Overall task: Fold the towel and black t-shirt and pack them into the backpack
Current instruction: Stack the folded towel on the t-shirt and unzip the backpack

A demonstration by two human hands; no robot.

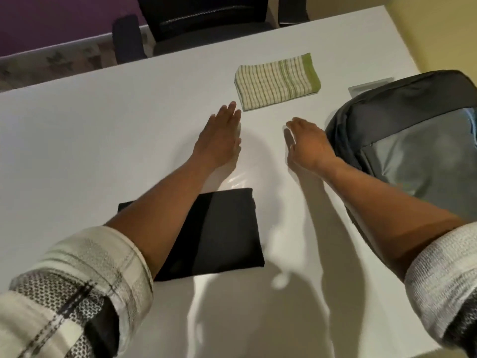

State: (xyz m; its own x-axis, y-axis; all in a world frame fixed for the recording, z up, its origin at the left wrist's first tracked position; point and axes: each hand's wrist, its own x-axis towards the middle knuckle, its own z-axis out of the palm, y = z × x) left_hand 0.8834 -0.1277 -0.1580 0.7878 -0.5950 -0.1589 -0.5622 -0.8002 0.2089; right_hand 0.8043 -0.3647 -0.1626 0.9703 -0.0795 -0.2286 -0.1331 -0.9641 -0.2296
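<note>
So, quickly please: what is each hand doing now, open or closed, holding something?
Left hand: open, fingers straight, holds nothing, near the folded green-striped towel.
Right hand: open, relaxed, holds nothing.

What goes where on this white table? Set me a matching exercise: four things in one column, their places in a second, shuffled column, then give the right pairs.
Things:
1. folded green-striped cloth towel
2. folded black cotton t-shirt
3. grey fabric backpack
4. black office chair

Places:
A. at the table's right edge, beside the right hand
B. beyond the table's far edge
C. nearest the camera, partly under the left forearm
D. far side of the table, just past the left hand

Pairs: 1-D, 2-C, 3-A, 4-B
</note>
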